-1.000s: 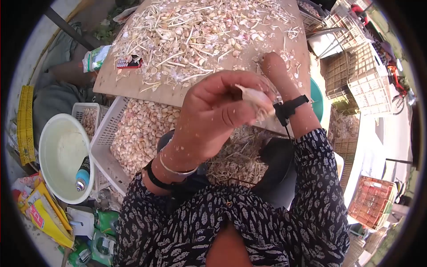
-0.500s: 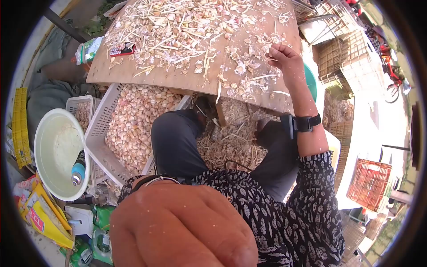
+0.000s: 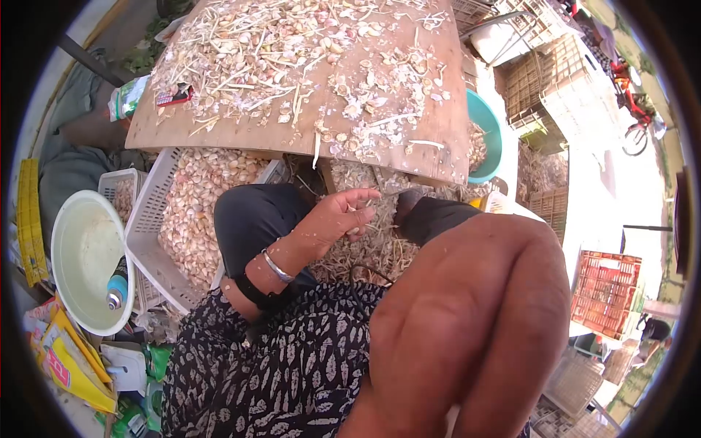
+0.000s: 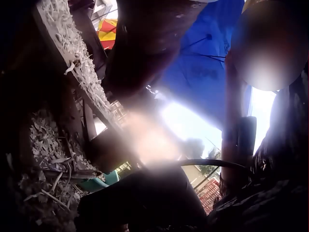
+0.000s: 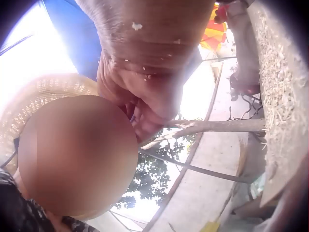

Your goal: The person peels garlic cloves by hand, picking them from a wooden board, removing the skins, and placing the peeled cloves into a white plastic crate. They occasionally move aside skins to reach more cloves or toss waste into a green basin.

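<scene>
My left hand (image 3: pixel 336 223), with a metal bracelet at its wrist, hangs over the lap beside the trousered knee (image 3: pixel 252 223). Its thumb and curled fingers hold a small pale garlic piece (image 3: pixel 354 231), mostly covered by the fingers. Close under the head camera, my right hand (image 3: pixel 467 314) shows large, its back up and its fingers hidden there. In the right wrist view that same hand (image 5: pixel 145 58) is raised beside the face, fingers bent inward, with flecks of skin on it. Garlic cloves (image 3: pixel 193 219) fill a white crate (image 3: pixel 148 244) left of the knee.
Ahead, a wooden board (image 3: pixel 445 135) bears garlic cloves, stems and papery skins (image 3: pixel 255 51). A teal basin (image 3: pixel 493 120) stands at its right, stacked crates (image 3: pixel 577 80) beyond. At left a white basin (image 3: pixel 84 241) contains a blue bottle (image 3: pixel 117 283). Husks (image 3: pixel 365 248) cover the ground.
My left hand, holding garlic over the lap and then raised close to the camera, has dropped beside the knee. My right hand has come from above the board up to the face.
</scene>
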The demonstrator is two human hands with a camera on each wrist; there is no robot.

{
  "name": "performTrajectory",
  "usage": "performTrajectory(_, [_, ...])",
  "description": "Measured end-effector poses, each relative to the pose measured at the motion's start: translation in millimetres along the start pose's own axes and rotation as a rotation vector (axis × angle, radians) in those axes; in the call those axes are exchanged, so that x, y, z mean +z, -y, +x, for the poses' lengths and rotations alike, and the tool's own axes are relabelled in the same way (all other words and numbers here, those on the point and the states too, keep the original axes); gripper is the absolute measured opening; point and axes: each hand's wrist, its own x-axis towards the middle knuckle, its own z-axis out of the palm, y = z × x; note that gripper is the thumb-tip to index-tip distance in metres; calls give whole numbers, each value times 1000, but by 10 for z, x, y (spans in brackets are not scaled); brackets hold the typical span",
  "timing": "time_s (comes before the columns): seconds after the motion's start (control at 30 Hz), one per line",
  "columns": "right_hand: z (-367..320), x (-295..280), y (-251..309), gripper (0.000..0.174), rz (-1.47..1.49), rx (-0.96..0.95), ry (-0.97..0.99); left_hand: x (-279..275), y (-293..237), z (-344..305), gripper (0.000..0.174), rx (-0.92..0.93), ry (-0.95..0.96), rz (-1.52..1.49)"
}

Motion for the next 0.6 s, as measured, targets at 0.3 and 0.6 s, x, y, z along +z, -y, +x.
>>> performTrajectory(0.3, [1, -284, -193, 12, -349, -40, -203, 58, -397, 71, 29, 226, -36, 99])
performTrajectory(0.6, [-553, -1669, -26, 11, -1455, 654, -1211, -63, -776, 197, 19, 84, -189, -701])
